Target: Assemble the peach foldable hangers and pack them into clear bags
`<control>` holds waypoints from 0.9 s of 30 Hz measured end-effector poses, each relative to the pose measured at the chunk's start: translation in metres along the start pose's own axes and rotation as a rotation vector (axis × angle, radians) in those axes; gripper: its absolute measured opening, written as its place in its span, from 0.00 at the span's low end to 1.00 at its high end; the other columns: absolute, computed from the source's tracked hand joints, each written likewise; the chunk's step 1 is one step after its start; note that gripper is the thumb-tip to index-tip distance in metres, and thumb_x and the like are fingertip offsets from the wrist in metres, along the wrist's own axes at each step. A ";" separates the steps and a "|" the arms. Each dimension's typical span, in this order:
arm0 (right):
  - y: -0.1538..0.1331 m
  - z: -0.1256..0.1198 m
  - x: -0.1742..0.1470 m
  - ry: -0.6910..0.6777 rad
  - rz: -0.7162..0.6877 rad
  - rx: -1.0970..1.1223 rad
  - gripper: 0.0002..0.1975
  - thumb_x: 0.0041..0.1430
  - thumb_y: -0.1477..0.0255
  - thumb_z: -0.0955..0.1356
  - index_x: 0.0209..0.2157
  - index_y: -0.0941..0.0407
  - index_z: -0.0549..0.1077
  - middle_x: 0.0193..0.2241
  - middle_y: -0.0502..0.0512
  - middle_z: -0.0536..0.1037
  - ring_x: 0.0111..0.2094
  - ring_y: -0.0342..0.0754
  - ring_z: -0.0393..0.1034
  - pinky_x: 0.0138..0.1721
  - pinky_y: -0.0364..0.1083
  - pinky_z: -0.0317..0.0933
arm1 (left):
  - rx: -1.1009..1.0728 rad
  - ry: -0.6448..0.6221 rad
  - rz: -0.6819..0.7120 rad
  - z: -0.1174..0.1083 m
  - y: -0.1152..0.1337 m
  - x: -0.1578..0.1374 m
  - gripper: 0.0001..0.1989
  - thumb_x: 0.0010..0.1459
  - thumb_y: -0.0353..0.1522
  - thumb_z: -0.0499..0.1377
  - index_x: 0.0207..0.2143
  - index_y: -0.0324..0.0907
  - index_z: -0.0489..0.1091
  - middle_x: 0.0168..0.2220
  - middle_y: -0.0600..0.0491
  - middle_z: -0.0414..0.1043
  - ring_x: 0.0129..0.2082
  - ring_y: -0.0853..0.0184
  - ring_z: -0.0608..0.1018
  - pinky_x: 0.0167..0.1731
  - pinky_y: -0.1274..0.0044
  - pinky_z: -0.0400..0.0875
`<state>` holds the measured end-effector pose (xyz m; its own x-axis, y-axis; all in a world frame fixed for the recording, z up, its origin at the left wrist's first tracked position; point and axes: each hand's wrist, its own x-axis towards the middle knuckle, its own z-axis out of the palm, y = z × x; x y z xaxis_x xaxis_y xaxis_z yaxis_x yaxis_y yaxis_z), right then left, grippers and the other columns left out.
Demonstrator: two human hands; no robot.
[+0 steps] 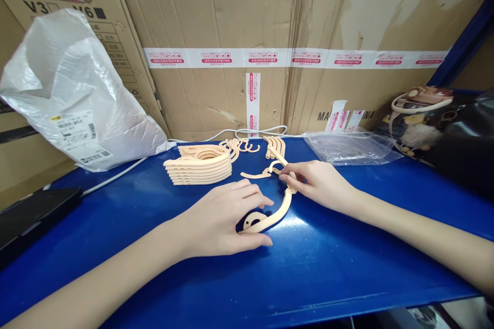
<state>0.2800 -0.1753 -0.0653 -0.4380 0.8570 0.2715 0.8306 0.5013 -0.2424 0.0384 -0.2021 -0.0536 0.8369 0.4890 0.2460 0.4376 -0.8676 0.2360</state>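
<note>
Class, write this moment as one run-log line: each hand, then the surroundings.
left hand: open around curved cream piece | right hand: pinching cream strip | beyond left hand: stack of cream pieces | surface: blue table

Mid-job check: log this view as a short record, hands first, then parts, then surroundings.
Left hand: open, thumb and fingers spread around a curved cream hanger arm
Right hand: fingertips pinching a slim cream bar
Arm joined to bar: cannot tell
Hanger stack: on the blue table, beyond the left hand
Small hooks: piled beside the stack
Picture left: white parcel bag
Picture right: clear plastic bag
Backdrop: taped cardboard
</note>
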 end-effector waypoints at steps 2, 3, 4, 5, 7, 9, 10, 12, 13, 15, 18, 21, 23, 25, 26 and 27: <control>-0.001 0.000 0.000 -0.004 -0.013 0.005 0.11 0.65 0.67 0.61 0.40 0.54 0.74 0.24 0.48 0.76 0.26 0.44 0.68 0.27 0.42 0.52 | 0.031 -0.002 0.002 0.001 -0.001 0.000 0.18 0.55 0.42 0.63 0.44 0.41 0.70 0.39 0.52 0.73 0.40 0.62 0.72 0.39 0.74 0.65; -0.001 0.000 0.000 -0.005 -0.031 0.007 0.11 0.64 0.68 0.61 0.40 0.54 0.74 0.24 0.48 0.75 0.25 0.43 0.68 0.27 0.42 0.53 | 0.048 -0.007 0.003 0.001 -0.002 -0.001 0.15 0.55 0.40 0.63 0.42 0.41 0.70 0.38 0.52 0.72 0.39 0.63 0.72 0.38 0.74 0.64; -0.001 0.000 -0.001 -0.008 -0.057 0.008 0.10 0.64 0.70 0.61 0.40 0.55 0.73 0.24 0.48 0.75 0.25 0.43 0.67 0.28 0.42 0.53 | 0.064 -0.011 0.006 0.002 -0.003 -0.001 0.12 0.57 0.38 0.62 0.40 0.41 0.70 0.37 0.53 0.72 0.38 0.63 0.72 0.38 0.74 0.64; -0.001 0.000 -0.001 -0.010 -0.090 0.006 0.09 0.63 0.72 0.61 0.40 0.55 0.72 0.24 0.48 0.74 0.25 0.43 0.66 0.28 0.42 0.54 | 0.079 -0.016 0.012 0.002 -0.004 -0.001 0.10 0.58 0.36 0.61 0.39 0.40 0.70 0.37 0.53 0.72 0.37 0.64 0.71 0.37 0.73 0.64; 0.001 0.000 0.000 -0.030 -0.171 -0.007 0.08 0.62 0.74 0.61 0.39 0.56 0.71 0.27 0.49 0.74 0.26 0.43 0.66 0.30 0.42 0.55 | 0.103 -0.013 0.040 0.004 -0.007 -0.002 0.07 0.60 0.33 0.58 0.39 0.40 0.70 0.37 0.52 0.72 0.37 0.64 0.71 0.38 0.73 0.64; 0.003 0.000 0.000 -0.074 -0.264 -0.029 0.09 0.62 0.75 0.60 0.40 0.57 0.71 0.31 0.51 0.74 0.27 0.43 0.66 0.31 0.42 0.56 | 0.129 0.018 0.081 0.006 -0.010 -0.002 0.07 0.62 0.30 0.55 0.41 0.41 0.70 0.41 0.50 0.71 0.41 0.63 0.71 0.42 0.72 0.64; 0.004 0.000 0.001 -0.103 -0.311 -0.037 0.09 0.62 0.75 0.60 0.40 0.57 0.70 0.32 0.52 0.74 0.27 0.43 0.67 0.31 0.42 0.57 | 0.148 0.039 0.096 0.007 -0.012 -0.002 0.07 0.63 0.29 0.53 0.41 0.41 0.70 0.43 0.50 0.71 0.43 0.63 0.70 0.44 0.72 0.64; 0.005 0.000 0.001 -0.154 -0.387 -0.041 0.10 0.64 0.74 0.59 0.40 0.57 0.70 0.35 0.53 0.74 0.29 0.44 0.68 0.32 0.43 0.58 | 0.194 0.077 0.112 0.009 -0.015 -0.002 0.09 0.65 0.28 0.51 0.42 0.41 0.70 0.47 0.49 0.70 0.48 0.62 0.69 0.47 0.71 0.63; 0.005 0.000 0.001 -0.173 -0.411 -0.036 0.10 0.65 0.74 0.58 0.41 0.57 0.70 0.36 0.54 0.74 0.31 0.44 0.69 0.33 0.43 0.59 | 0.213 0.089 0.115 0.010 -0.016 -0.002 0.10 0.65 0.28 0.50 0.42 0.41 0.70 0.49 0.49 0.70 0.50 0.62 0.68 0.48 0.70 0.63; 0.005 0.000 0.001 -0.200 -0.432 -0.021 0.12 0.67 0.73 0.57 0.43 0.56 0.70 0.40 0.55 0.75 0.34 0.46 0.70 0.36 0.43 0.60 | 0.226 0.092 0.125 0.012 -0.018 -0.002 0.10 0.66 0.27 0.49 0.43 0.40 0.70 0.51 0.49 0.69 0.53 0.61 0.67 0.50 0.70 0.63; 0.004 0.000 0.001 -0.215 -0.438 -0.034 0.14 0.68 0.73 0.56 0.46 0.56 0.70 0.41 0.56 0.74 0.35 0.46 0.70 0.36 0.44 0.60 | 0.186 0.060 0.127 0.013 -0.019 -0.002 0.10 0.67 0.27 0.49 0.44 0.40 0.68 0.52 0.50 0.70 0.53 0.63 0.67 0.51 0.71 0.63; 0.004 0.001 0.001 -0.215 -0.447 -0.060 0.14 0.68 0.73 0.56 0.46 0.56 0.70 0.38 0.56 0.74 0.33 0.45 0.69 0.34 0.44 0.60 | 0.140 0.028 0.114 0.014 -0.018 -0.001 0.10 0.67 0.27 0.48 0.45 0.40 0.67 0.51 0.50 0.70 0.52 0.64 0.68 0.51 0.71 0.63; 0.004 0.002 0.000 -0.218 -0.461 -0.065 0.13 0.68 0.73 0.56 0.44 0.56 0.70 0.36 0.55 0.74 0.32 0.45 0.68 0.33 0.43 0.59 | 0.124 0.015 0.114 0.014 -0.017 -0.001 0.11 0.66 0.25 0.48 0.46 0.40 0.67 0.50 0.50 0.70 0.52 0.64 0.68 0.51 0.71 0.63; 0.003 0.004 -0.001 -0.218 -0.471 -0.058 0.13 0.68 0.72 0.56 0.44 0.55 0.69 0.36 0.54 0.74 0.31 0.45 0.68 0.33 0.43 0.58 | 0.118 0.002 0.112 0.014 -0.016 -0.001 0.12 0.65 0.23 0.48 0.46 0.40 0.66 0.49 0.50 0.70 0.51 0.65 0.68 0.50 0.72 0.64; 0.003 0.004 -0.001 -0.214 -0.472 -0.045 0.13 0.68 0.72 0.56 0.44 0.55 0.69 0.36 0.54 0.74 0.32 0.45 0.69 0.33 0.44 0.58 | 0.119 -0.004 0.112 0.015 -0.016 -0.001 0.12 0.64 0.22 0.48 0.46 0.40 0.66 0.48 0.50 0.70 0.51 0.64 0.68 0.49 0.72 0.64; 0.003 0.004 -0.002 -0.209 -0.471 -0.023 0.13 0.69 0.72 0.56 0.45 0.55 0.68 0.37 0.54 0.75 0.32 0.45 0.69 0.34 0.44 0.58 | 0.122 -0.009 0.114 0.015 -0.016 -0.001 0.13 0.63 0.20 0.49 0.45 0.41 0.66 0.48 0.50 0.70 0.50 0.64 0.68 0.49 0.72 0.64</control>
<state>0.2814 -0.1750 -0.0704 -0.8239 0.5455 0.1538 0.5329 0.8380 -0.1177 0.0357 -0.1903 -0.0714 0.8860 0.3866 0.2559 0.3761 -0.9221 0.0910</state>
